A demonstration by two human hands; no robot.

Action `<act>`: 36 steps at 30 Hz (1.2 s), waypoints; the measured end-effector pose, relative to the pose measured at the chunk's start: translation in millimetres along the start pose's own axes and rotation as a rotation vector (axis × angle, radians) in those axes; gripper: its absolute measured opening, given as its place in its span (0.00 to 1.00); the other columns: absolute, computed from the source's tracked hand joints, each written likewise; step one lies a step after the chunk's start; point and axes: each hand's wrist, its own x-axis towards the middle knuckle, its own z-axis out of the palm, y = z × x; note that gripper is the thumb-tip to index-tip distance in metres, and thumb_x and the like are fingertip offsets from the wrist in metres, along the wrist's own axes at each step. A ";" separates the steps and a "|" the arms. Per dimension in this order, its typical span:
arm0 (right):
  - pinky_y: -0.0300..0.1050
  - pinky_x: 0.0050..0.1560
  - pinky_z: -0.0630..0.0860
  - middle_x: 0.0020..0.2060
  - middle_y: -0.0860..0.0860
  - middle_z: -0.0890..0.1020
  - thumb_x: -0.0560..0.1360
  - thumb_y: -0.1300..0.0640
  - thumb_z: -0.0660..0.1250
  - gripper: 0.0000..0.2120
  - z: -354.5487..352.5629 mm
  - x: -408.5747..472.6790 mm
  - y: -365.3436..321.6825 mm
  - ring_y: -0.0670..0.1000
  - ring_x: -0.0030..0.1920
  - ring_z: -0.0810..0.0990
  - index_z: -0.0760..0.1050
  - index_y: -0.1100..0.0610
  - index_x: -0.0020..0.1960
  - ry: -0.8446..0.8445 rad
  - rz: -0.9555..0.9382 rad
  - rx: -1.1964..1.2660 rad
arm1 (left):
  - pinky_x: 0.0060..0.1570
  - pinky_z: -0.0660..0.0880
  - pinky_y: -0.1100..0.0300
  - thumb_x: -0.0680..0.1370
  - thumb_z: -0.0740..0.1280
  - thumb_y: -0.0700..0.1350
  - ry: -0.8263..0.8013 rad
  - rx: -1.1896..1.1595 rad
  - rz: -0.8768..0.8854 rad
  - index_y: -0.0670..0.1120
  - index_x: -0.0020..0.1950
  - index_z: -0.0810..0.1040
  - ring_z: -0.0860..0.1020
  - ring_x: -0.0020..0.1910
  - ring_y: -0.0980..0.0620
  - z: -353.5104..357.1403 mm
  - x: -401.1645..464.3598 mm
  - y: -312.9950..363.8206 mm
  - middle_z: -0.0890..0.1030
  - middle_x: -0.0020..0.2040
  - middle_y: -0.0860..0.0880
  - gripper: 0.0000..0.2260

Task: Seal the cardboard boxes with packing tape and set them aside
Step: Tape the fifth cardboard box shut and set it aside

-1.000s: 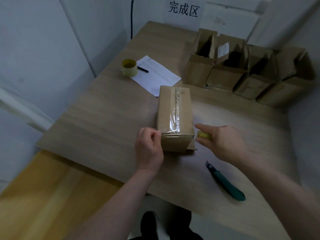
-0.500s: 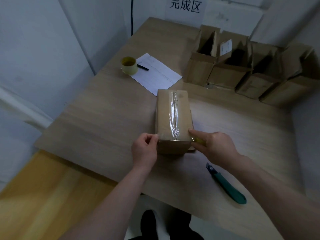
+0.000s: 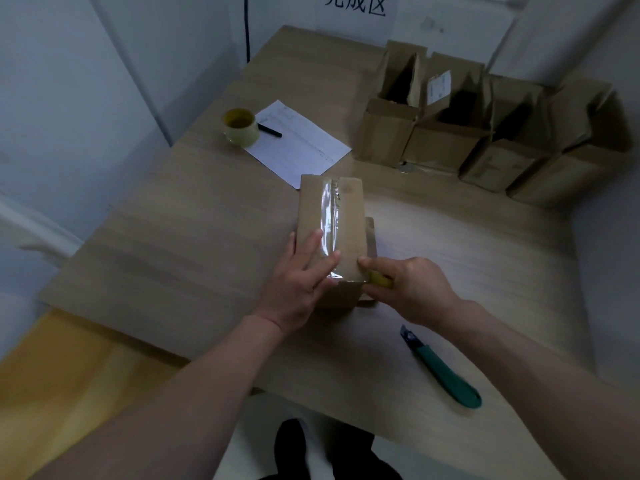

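The left hand (image 3: 299,278) is pressing flat, fingers spread, on the taped cardboard box (image 3: 332,220) at the table's (image 3: 180,237) middle, while the right hand (image 3: 412,289) is gripping a yellow tape roll (image 3: 380,280) against its near right corner. A green utility knife (image 3: 441,368) is lying right of the box, nearer the person; open boxes (image 3: 485,133) are standing beyond it.

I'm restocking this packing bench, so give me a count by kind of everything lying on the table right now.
Cardboard boxes: 5, one taped box under the hands, four open boxes at the back
Tape rolls: 2, one by the paper, one in the right hand
Paper sheet: 1
Pen: 1
Utility knife: 1
Total: 10
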 end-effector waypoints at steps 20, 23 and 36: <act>0.43 0.51 0.78 0.48 0.43 0.80 0.73 0.49 0.73 0.15 -15.1 -13.5 25.5 0.44 0.48 0.79 0.75 0.45 0.59 -0.282 0.302 0.550 | 0.69 0.65 0.48 0.70 0.68 0.58 -0.372 0.121 0.379 0.41 0.74 0.64 0.65 0.69 0.42 -18.3 78.1 38.3 0.72 0.65 0.40 0.37; 0.42 0.38 0.74 0.36 0.42 0.78 0.72 0.33 0.67 0.15 -23.3 -4.2 38.8 0.45 0.37 0.77 0.73 0.43 0.46 -0.223 0.212 -0.067 | 0.65 0.64 0.51 0.71 0.64 0.64 -0.391 0.118 0.383 0.43 0.74 0.65 0.69 0.60 0.49 -14.2 84.7 44.0 0.75 0.60 0.45 0.37; 0.45 0.47 0.74 0.48 0.49 0.79 0.68 0.37 0.73 0.19 -17.1 -22.3 45.2 0.51 0.52 0.75 0.76 0.50 0.48 0.261 0.006 0.031 | 0.73 0.47 0.49 0.72 0.73 0.52 -0.640 0.058 0.023 0.61 0.44 0.80 0.72 0.49 0.59 -6.0 123.4 69.2 0.75 0.34 0.64 0.05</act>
